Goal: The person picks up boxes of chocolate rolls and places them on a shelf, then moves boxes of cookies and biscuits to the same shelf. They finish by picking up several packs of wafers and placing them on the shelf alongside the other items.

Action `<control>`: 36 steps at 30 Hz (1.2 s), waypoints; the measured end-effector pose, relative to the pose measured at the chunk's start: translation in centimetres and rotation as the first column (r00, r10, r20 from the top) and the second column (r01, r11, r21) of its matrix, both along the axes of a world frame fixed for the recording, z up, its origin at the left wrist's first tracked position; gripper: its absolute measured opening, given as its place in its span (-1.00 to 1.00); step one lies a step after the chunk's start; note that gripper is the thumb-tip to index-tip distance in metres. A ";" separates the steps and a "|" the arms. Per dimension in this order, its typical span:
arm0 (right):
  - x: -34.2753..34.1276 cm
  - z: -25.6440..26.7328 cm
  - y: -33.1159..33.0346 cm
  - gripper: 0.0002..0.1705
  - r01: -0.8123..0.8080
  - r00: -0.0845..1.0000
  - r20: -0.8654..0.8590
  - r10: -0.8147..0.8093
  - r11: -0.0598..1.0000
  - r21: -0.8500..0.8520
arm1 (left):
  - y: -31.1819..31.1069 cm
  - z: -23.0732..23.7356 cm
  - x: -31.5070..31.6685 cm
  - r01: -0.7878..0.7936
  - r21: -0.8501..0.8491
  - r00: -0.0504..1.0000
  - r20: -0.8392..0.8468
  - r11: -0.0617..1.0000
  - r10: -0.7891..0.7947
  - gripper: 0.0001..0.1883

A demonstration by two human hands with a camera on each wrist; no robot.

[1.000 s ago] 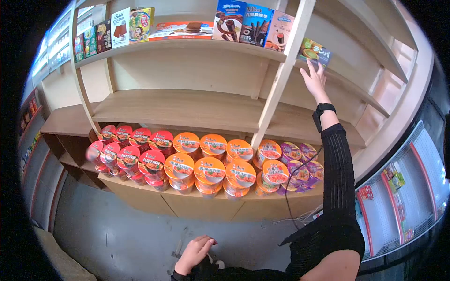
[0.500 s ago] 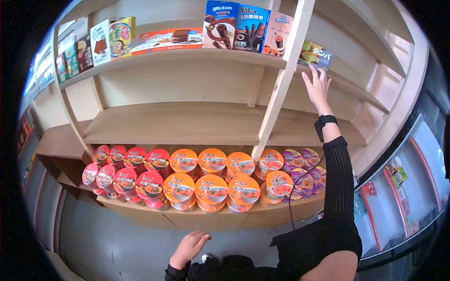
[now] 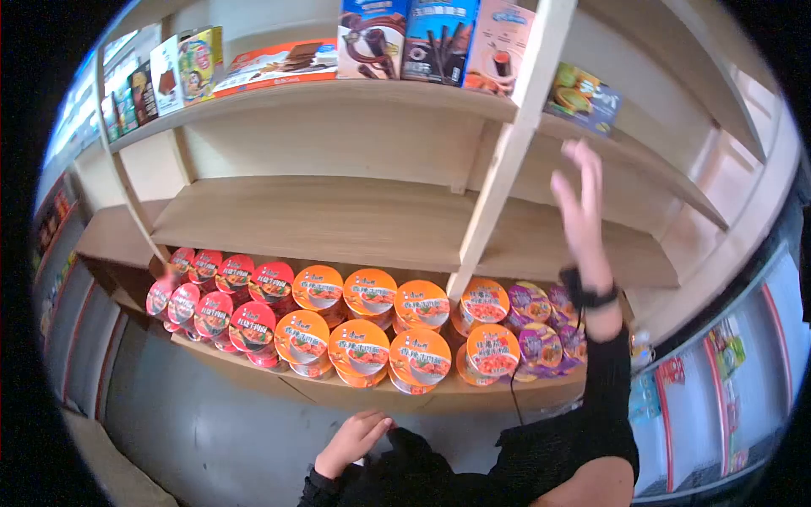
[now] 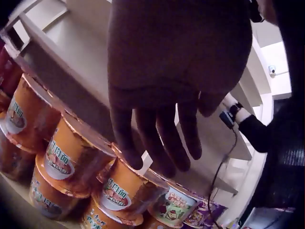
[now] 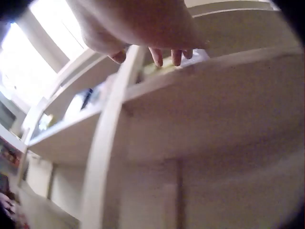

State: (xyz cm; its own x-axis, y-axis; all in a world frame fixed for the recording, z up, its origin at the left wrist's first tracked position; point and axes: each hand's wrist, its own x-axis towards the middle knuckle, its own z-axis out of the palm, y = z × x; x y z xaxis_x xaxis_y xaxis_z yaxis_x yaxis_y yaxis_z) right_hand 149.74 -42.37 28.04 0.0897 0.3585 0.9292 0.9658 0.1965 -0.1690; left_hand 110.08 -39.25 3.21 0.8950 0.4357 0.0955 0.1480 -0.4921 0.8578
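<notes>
In the head view my right hand (image 3: pixel 583 203), blurred and with fingers spread, is in the air just below a green and grey box (image 3: pixel 583 98) on the upper right shelf; a gap separates them. The right wrist view shows that hand (image 5: pixel 138 24) from below, holding nothing visible. My left hand (image 3: pixel 353 441) is low in front of the cabinet, empty, its fingers loosely bent. In the left wrist view the same hand (image 4: pixel 167 81) hangs with fingers pointing down, in front of orange noodle cups (image 4: pixel 71 155).
Stacked red cups (image 3: pixel 252 327), orange cups (image 3: pixel 420 355) and purple cups (image 3: pixel 539 345) line the low cabinet. Snack boxes (image 3: pixel 435 40) stand on the upper shelf (image 3: pixel 405 95), left of a wooden post (image 3: pixel 515 144). A dark cable (image 4: pixel 224 162) hangs at the right.
My right hand has drawn down and away from the green and grey box, which remains on its shelf. The left hand has shifted slightly right. The head view has shifted.
</notes>
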 end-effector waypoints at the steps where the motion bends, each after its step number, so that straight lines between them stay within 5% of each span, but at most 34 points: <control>1: -3.2 -1.0 -1.2 -0.55 -0.124 0.990 -0.078 0.116 0.985 -0.120 | 0.0 -0.1 0.6 -0.001 -0.025 1.000 0.005 1.000 0.001 -0.68; 3: -8.1 -5.0 -3.6 -0.51 -0.376 0.923 -0.244 0.297 0.828 -0.415 | -0.1 -0.4 1.7 -0.077 0.021 0.996 0.036 0.997 0.076 -0.70; 4: -11.0 -7.0 -4.3 -0.52 -0.616 0.776 -0.469 0.422 0.664 -0.423 | -0.1 -0.5 1.9 -0.112 0.068 0.993 0.054 0.991 0.108 -0.72; 5: -12.5 -8.0 -4.2 -0.55 -0.535 0.809 -0.138 0.571 0.619 -0.575 | -0.1 -0.5 2.1 -0.181 0.060 0.983 0.053 0.982 0.177 -0.72; 7: -16.9 -12.2 -3.9 -0.61 -0.759 0.606 -0.514 0.607 0.247 -0.603 | -0.1 -0.6 1.8 -0.131 0.053 0.982 0.142 0.990 0.123 -0.74; 9: -21.0 -16.0 -3.4 -0.59 -0.820 0.488 -0.695 0.528 0.005 -0.572 | -0.1 -2.4 0.2 -0.181 0.047 0.974 0.149 0.982 0.172 -0.74; 12: -26.5 -17.9 -2.0 -0.62 -0.836 0.328 -0.690 0.645 -0.143 -0.530 | -0.3 -3.4 -4.4 -0.259 0.095 0.953 0.186 0.961 0.238 -0.73; 14: -29.6 -17.6 -0.5 -0.63 -0.855 0.290 -0.748 0.597 -0.188 -0.482 | -0.8 -3.7 -8.8 -0.334 0.139 0.932 0.199 0.932 0.304 -0.73; 16: -33.1 -18.3 1.3 -0.68 -0.904 0.240 -0.811 0.534 -0.181 -0.387 | -1.3 -3.7 -14.1 -0.401 0.087 0.916 0.023 0.912 0.401 -0.73; 19: -39.6 -20.4 3.8 -0.71 -0.967 0.072 -0.963 0.260 -0.220 -0.132 | -2.5 -4.0 -22.0 -0.541 0.046 0.838 -0.059 0.840 0.543 -0.73; 22: -46.9 -21.4 5.7 -0.71 -0.943 0.014 -0.992 0.128 -0.327 -0.056 | -3.9 -5.6 -29.3 -0.648 0.039 0.746 -0.172 0.761 0.644 -0.73; 27: -58.4 -20.9 7.7 -0.70 -0.819 0.028 -0.978 0.209 -0.556 -0.142 | -5.1 -7.3 -38.0 -0.766 0.037 0.636 -0.102 0.642 0.765 -0.73; 30: -63.3 -21.0 9.6 -0.66 -0.686 -0.071 -0.968 0.240 -0.716 -0.127 | -5.1 -6.8 -41.0 -0.842 -0.037 0.538 -0.132 0.539 0.832 -0.74; 36: -71.0 -21.2 16.0 -0.66 -0.640 0.004 -0.964 0.265 -0.740 -0.206 | -1.5 -7.7 -45.3 -0.889 -0.090 0.455 -0.078 0.448 0.887 -0.74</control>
State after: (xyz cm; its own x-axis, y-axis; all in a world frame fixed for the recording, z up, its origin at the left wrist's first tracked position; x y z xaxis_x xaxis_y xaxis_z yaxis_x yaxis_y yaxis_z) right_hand 78.77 -26.33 6.81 -0.9431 0.3325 -0.0050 0.0075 0.0061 -1.0000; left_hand 64.75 -40.74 -4.52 0.0152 0.9998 -0.0140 0.4661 0.0053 0.8847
